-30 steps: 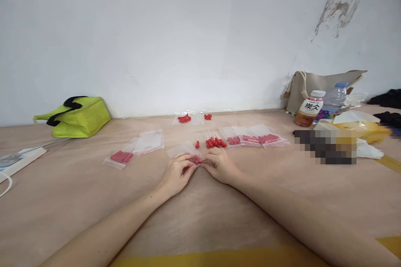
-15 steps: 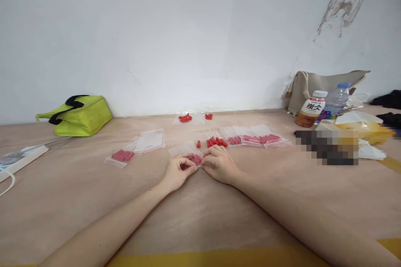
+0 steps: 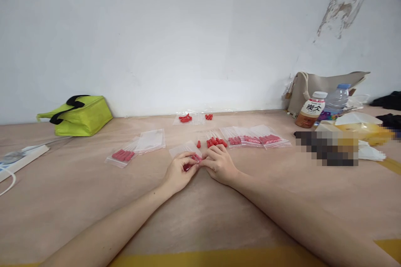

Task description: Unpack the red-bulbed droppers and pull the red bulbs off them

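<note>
A small clear zip bag (image 3: pixel 184 149) with red-handled pieces inside is pinched at its near edge by both hands. My left hand (image 3: pixel 181 172) is closed on the bag's left side, thumb and forefinger together. My right hand (image 3: pixel 221 164) grips the same edge from the right, its fingertips touching the left ones. Part of the bag is hidden behind the fingers. Just beyond lies a loose pile of red-handled pieces with thin pale shafts (image 3: pixel 216 142), with a single red piece (image 3: pixel 198 144) beside it.
Filled zip bags (image 3: pixel 253 138) overlap to the right; another filled bag (image 3: pixel 123 155) and flat bags (image 3: pixel 151 140) lie left. More red pieces (image 3: pixel 185 118) sit near the wall. A green bag (image 3: pixel 83 117), a power strip (image 3: pixel 23 160), a drink bottle (image 3: pixel 310 110) and a water bottle (image 3: pixel 337 99) stand farther out.
Both hands stay on the bag. The fingertips have drawn closer together along its near edge, and the bag has shifted slightly.
</note>
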A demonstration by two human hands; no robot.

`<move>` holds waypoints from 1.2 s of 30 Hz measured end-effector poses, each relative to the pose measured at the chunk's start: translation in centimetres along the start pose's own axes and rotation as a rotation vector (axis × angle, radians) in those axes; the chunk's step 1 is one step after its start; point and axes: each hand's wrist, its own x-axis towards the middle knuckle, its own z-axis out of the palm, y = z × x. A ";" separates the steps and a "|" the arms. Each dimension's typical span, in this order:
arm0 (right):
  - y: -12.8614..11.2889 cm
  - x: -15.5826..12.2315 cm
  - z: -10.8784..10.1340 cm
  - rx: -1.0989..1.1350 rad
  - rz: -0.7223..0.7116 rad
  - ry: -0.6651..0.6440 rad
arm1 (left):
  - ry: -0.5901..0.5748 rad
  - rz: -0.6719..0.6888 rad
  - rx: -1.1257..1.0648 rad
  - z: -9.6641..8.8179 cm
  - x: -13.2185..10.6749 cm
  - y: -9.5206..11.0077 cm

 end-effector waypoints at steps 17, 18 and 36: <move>-0.4 -0.4 -1.3 0.501 0.214 -0.083 | 0.039 0.074 0.085 -1.4 0.3 -1.4; -0.1 -0.4 -1.1 0.510 0.271 -0.036 | -0.032 0.101 0.107 -1.8 0.5 -1.7; 1.1 -0.9 -0.2 0.496 0.502 0.002 | -0.241 0.325 0.207 -2.9 -0.2 -1.3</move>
